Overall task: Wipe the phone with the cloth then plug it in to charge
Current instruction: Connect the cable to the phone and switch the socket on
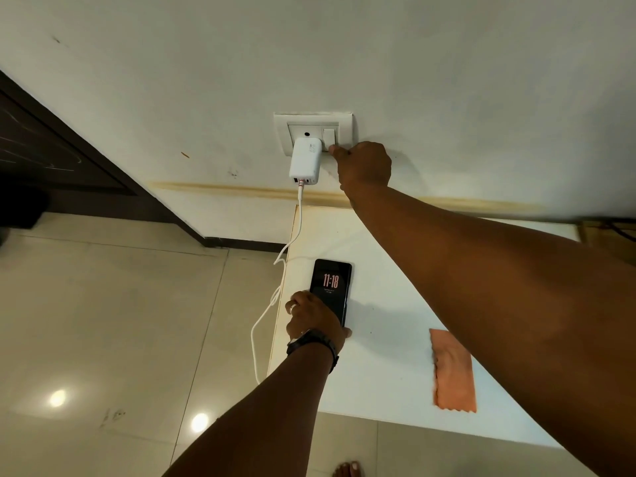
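Note:
A black phone [331, 284] lies on the white table [385, 304] near its left edge, screen lit and showing 11:18. My left hand [311, 316] grips its near end. A white charger block [305, 160] sits in the wall socket plate [315, 132]. Its white cable [275, 297] hangs down past the table edge toward the phone's near end, where my hand hides it. My right hand [364, 165] reaches up to the socket plate, fingers curled, one fingertip touching the plate below the switch [329, 135]. The orange cloth [452, 371] lies flat on the table to the right.
Beige tiled floor [103, 321] lies left of the table. A dark door frame [69, 149] stands at the left. A bare foot [347, 469] shows at the bottom edge. A yellowed strip runs along the wall just above the table.

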Motion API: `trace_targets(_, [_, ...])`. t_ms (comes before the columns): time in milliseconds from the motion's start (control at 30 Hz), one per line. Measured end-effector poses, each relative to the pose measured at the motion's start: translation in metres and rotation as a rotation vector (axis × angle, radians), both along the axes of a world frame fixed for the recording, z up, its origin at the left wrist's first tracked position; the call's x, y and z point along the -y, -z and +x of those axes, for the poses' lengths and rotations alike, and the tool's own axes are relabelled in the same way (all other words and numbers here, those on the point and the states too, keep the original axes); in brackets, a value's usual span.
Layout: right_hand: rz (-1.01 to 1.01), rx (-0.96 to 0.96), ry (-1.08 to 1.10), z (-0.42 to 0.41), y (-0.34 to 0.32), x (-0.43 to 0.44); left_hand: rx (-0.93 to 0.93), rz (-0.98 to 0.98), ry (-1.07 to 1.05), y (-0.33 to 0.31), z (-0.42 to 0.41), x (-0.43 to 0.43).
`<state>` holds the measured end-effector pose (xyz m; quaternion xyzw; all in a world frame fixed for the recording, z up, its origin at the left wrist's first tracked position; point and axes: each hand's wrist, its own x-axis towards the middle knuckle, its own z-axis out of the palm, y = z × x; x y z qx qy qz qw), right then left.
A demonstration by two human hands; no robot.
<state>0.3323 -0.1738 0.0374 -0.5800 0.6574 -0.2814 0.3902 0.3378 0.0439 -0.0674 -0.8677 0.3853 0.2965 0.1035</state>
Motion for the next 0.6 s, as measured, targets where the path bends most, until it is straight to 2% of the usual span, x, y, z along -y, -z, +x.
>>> trace_targets(133, [-0.012, -0.054, 0.007, 0.0, -0.001, 0.001, -0.001, -0.007, -0.003, -0.001, 0.0, -0.001])
trace_targets(600, [0.061, -0.05, -0.006, -0.016, 0.004, -0.014, -0.008, -0.007, 0.016, 0.001, 0.0, -0.001])
